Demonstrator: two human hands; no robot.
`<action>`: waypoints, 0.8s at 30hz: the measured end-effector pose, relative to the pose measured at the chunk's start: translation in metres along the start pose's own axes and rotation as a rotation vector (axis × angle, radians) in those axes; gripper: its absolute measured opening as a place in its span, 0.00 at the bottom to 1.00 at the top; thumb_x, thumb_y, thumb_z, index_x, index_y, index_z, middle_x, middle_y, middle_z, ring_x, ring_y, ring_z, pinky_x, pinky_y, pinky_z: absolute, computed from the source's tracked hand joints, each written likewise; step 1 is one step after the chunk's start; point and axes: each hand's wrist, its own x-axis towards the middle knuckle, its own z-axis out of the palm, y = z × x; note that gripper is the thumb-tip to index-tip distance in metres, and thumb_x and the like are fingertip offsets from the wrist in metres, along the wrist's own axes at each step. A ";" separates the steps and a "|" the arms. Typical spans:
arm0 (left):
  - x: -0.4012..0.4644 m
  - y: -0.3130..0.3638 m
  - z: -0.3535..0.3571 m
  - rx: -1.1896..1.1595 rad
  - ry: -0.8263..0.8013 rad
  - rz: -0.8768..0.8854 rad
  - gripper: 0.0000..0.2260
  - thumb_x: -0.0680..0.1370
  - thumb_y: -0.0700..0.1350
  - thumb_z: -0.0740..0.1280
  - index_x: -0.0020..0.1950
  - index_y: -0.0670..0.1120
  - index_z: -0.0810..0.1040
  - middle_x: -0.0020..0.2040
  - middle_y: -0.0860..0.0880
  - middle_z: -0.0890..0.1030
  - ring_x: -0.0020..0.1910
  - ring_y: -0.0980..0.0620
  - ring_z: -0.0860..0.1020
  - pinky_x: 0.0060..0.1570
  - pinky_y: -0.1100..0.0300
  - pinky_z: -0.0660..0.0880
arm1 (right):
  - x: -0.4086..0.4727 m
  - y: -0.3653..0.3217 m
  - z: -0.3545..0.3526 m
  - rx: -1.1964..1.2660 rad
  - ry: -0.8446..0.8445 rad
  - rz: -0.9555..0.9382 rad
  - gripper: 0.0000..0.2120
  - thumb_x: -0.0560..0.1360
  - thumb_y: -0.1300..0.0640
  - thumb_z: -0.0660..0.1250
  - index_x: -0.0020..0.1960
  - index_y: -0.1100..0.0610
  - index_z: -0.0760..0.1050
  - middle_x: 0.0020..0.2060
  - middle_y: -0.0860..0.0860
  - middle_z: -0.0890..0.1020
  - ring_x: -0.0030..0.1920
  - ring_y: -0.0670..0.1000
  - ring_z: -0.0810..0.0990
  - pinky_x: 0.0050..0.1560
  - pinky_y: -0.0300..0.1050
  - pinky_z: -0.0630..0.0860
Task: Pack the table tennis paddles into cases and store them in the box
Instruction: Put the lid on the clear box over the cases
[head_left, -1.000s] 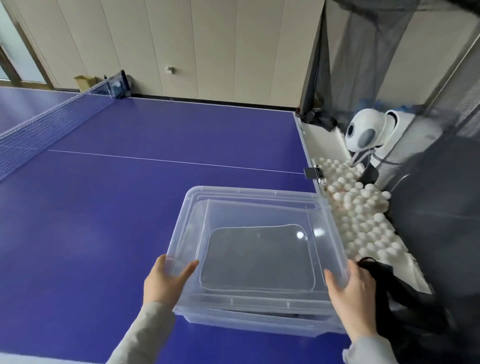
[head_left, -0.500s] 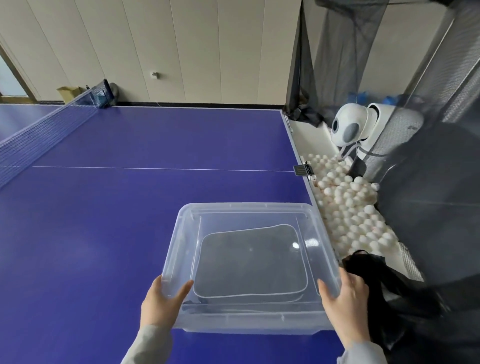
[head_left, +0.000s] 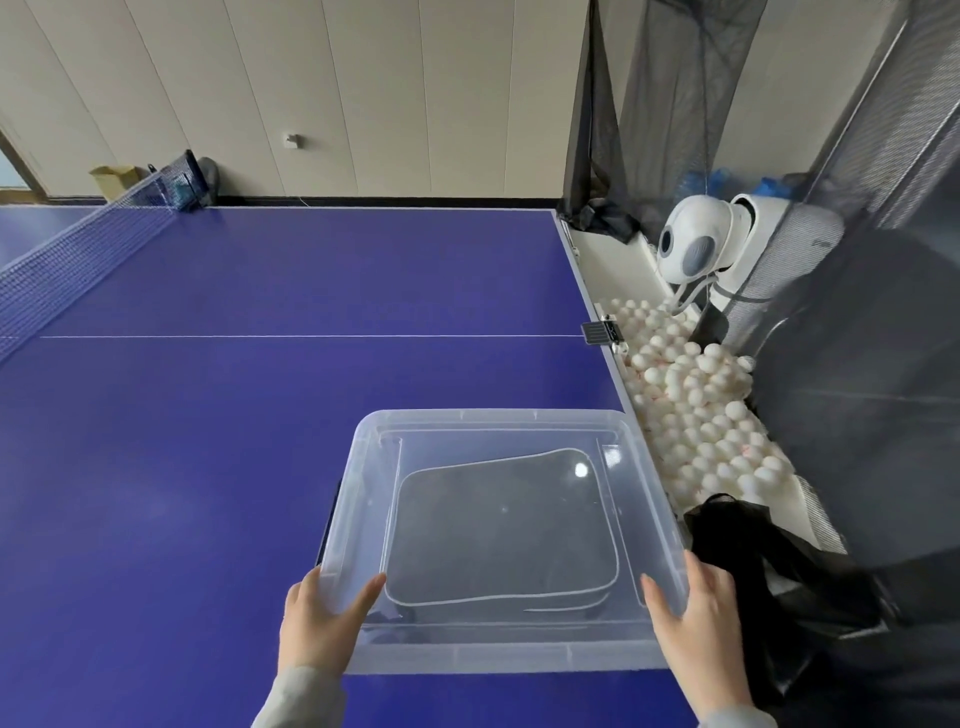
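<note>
A clear plastic box (head_left: 358, 525) stands near the front right corner of the blue table (head_left: 208, 441), with its clear lid (head_left: 498, 423) lying flat on top. Through the lid I see a black paddle case (head_left: 498, 535) with a pale zip edge, lying flat on the box floor. My left hand (head_left: 317, 623) holds the lid's near left corner, thumb on top. My right hand (head_left: 696, 618) holds the near right corner the same way. No bare paddle is in view.
The table net (head_left: 78, 260) crosses at the far left. Beyond the table's right edge, a tray holds several white balls (head_left: 701, 405), with a white ball machine (head_left: 696, 249) behind it. Black catch netting (head_left: 779, 582) hangs close to my right hand.
The lid, held tilted above the box a second ago, has come down and now lies level on the box. Both hands stayed at its near corners.
</note>
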 end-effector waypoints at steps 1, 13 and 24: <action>0.000 0.000 0.000 0.006 0.003 0.001 0.26 0.68 0.54 0.75 0.61 0.44 0.74 0.58 0.45 0.72 0.56 0.44 0.72 0.56 0.48 0.71 | 0.001 -0.001 -0.001 -0.003 -0.019 0.005 0.29 0.73 0.57 0.71 0.69 0.67 0.67 0.63 0.64 0.70 0.65 0.62 0.70 0.65 0.53 0.68; 0.040 0.007 -0.015 0.025 -0.183 -0.223 0.58 0.57 0.57 0.80 0.77 0.44 0.50 0.75 0.42 0.60 0.72 0.40 0.61 0.71 0.44 0.60 | 0.046 -0.004 -0.009 0.108 -0.224 0.168 0.42 0.70 0.44 0.72 0.75 0.61 0.56 0.71 0.60 0.64 0.71 0.60 0.62 0.70 0.54 0.61; 0.034 0.002 -0.009 -0.179 -0.124 -0.084 0.41 0.58 0.44 0.82 0.65 0.44 0.65 0.50 0.49 0.76 0.48 0.47 0.76 0.49 0.54 0.71 | 0.054 0.008 0.004 0.310 -0.157 0.257 0.42 0.63 0.44 0.78 0.70 0.58 0.66 0.64 0.57 0.73 0.64 0.58 0.72 0.66 0.54 0.69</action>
